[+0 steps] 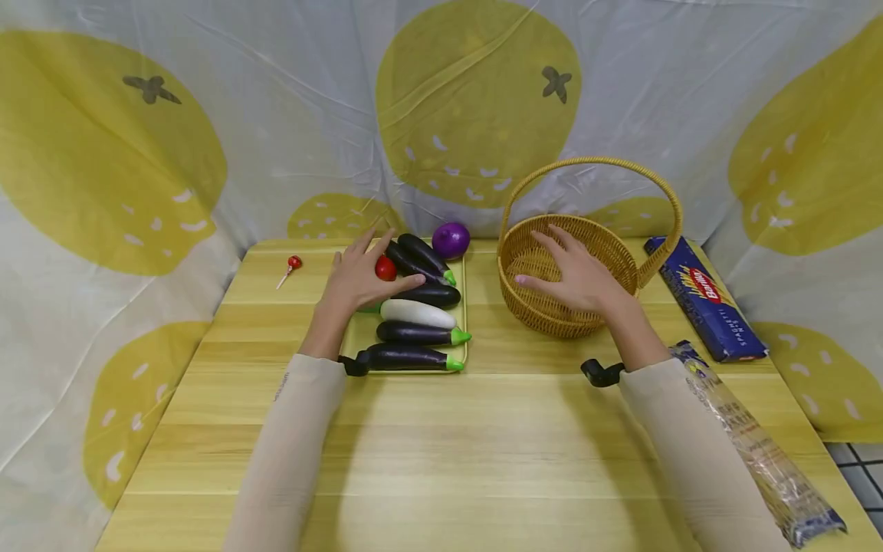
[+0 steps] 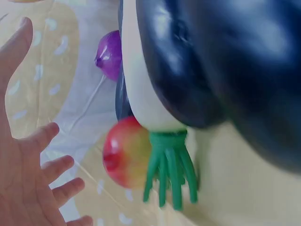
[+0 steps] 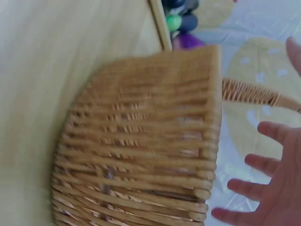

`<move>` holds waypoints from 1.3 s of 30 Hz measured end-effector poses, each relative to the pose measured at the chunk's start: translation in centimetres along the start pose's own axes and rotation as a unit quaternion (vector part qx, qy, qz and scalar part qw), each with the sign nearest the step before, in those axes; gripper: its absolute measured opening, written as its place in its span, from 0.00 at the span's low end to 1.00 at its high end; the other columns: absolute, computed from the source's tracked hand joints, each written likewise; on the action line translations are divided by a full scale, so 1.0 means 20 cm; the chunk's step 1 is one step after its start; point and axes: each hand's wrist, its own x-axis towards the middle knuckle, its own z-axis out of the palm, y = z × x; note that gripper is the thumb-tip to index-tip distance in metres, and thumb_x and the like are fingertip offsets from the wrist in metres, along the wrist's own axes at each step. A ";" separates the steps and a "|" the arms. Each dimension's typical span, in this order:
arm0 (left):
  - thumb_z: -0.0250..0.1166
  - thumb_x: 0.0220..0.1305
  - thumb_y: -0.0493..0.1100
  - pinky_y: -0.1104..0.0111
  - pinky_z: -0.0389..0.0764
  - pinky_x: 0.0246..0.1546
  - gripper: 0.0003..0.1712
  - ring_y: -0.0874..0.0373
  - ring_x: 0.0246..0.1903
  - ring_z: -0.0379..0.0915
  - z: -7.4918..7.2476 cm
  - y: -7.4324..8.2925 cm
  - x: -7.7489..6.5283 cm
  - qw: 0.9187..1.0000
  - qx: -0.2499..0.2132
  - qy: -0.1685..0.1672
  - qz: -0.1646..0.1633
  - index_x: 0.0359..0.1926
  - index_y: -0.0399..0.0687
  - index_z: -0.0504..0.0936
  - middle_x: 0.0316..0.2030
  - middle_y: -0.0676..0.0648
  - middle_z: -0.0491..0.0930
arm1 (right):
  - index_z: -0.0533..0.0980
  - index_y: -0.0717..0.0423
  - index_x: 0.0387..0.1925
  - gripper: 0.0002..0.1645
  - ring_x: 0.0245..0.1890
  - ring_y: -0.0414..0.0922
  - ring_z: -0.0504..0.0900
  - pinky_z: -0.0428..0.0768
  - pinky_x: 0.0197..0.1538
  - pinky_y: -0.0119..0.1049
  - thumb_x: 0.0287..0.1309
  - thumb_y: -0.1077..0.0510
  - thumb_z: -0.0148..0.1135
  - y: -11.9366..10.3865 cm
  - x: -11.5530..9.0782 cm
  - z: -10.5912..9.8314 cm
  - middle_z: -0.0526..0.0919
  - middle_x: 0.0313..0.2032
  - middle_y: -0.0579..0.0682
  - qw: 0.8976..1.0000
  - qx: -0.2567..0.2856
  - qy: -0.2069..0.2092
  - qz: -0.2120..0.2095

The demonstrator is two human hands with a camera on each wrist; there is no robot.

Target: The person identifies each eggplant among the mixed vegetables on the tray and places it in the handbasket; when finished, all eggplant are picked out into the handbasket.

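My left hand (image 1: 366, 280) hovers with spread fingers over the left part of a yellow tray (image 1: 359, 337). The tray holds several dark eggplants (image 1: 407, 356), a white radish (image 1: 418, 313) with a green top (image 2: 168, 146), a purple onion (image 1: 451, 240) and a red-and-yellow fruit (image 2: 123, 153), partly hidden by that hand in the head view. Above the opening of a wicker basket (image 1: 552, 326), my right hand (image 1: 576, 280) is held with fingers apart and nothing in it. The basket's arched handle (image 1: 596, 161) rises behind this hand.
A red lollipop (image 1: 294, 263) lies left of the tray. To the basket's right are a blue spaghetti pack (image 1: 713, 303) and a long clear pack (image 1: 766, 452) of noodles near the table's right edge. A patterned curtain (image 1: 276, 115) hangs behind the wooden table (image 1: 469, 460).
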 end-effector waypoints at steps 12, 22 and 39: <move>0.56 0.60 0.80 0.31 0.53 0.72 0.58 0.34 0.79 0.43 0.00 -0.22 -0.18 0.994 -0.108 -0.007 -0.035 0.83 0.67 0.44 0.82 0.41 0.45 | 0.64 0.44 0.76 0.49 0.72 0.59 0.68 0.69 0.70 0.64 0.61 0.27 0.63 -0.15 -0.15 0.17 0.65 0.75 0.52 0.991 0.094 0.054 -0.075; 0.60 0.64 0.74 0.37 0.71 0.64 0.55 0.34 0.67 0.67 0.03 -0.37 -0.26 0.984 -0.165 -0.038 -0.054 0.83 0.61 0.50 0.80 0.37 0.49 | 0.75 0.49 0.68 0.38 0.67 0.55 0.73 0.72 0.68 0.58 0.63 0.36 0.68 -0.30 -0.21 0.34 0.75 0.65 0.52 0.981 0.115 0.115 -0.106; 0.70 0.67 0.50 0.65 0.78 0.36 0.42 0.47 0.39 0.79 0.11 -0.48 -0.26 0.982 -0.172 -0.073 -0.038 0.79 0.54 0.65 0.60 0.34 0.75 | 0.79 0.57 0.60 0.31 0.48 0.53 0.82 0.84 0.53 0.48 0.59 0.47 0.75 -0.49 -0.18 0.61 0.83 0.50 0.55 0.957 0.215 0.041 -0.191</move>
